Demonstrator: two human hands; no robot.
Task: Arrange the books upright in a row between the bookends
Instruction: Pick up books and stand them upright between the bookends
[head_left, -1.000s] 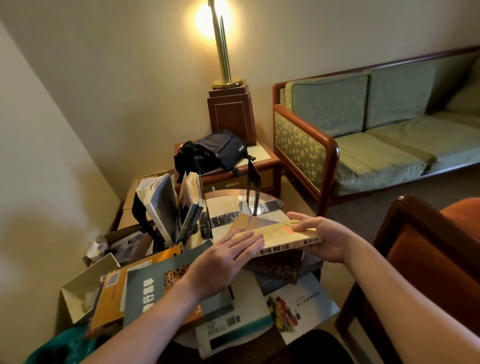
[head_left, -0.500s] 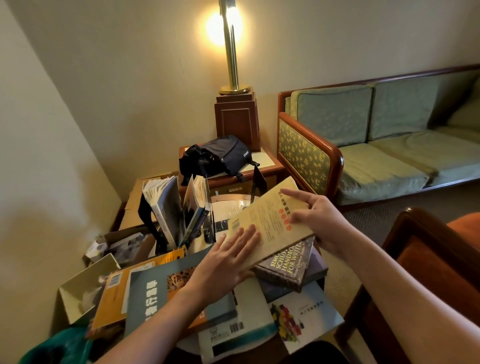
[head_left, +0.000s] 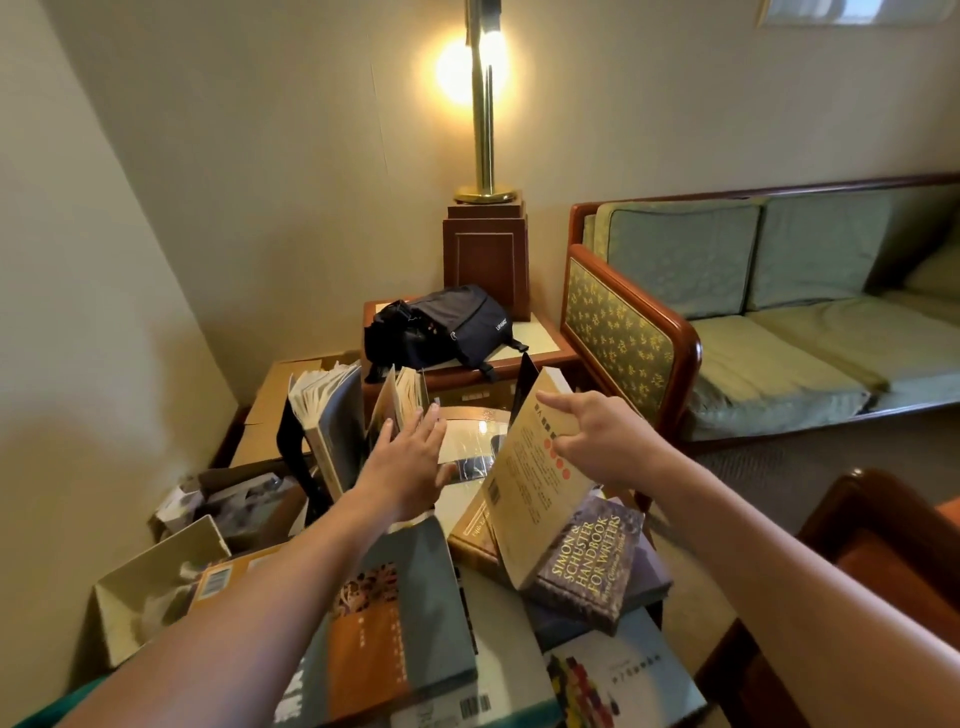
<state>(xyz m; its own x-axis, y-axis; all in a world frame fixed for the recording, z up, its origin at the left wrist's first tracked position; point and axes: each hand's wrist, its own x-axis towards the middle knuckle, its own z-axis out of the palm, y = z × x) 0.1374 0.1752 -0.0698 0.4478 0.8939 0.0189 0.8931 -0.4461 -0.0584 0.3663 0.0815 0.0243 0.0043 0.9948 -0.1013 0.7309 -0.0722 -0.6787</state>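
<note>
Cluttered counter (head_left: 464, 432): left hand (head_left: 408, 457), fingers (head_left: 429, 423) flat, props the standing books (head_left: 332, 415) while right hand (head_left: 597, 439) grips a tilted tan book (head_left: 530, 488), likely slotting upright beside them next.

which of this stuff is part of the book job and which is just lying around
Job:
tan book, held by right hand
left hand, reaching toward the upright books
left bookend
right bookend
flat books

Lying about:
bag
lamp
sofa
box

The tan book (head_left: 530, 499) has red dots; the sofa (head_left: 779, 364) is green.
</note>
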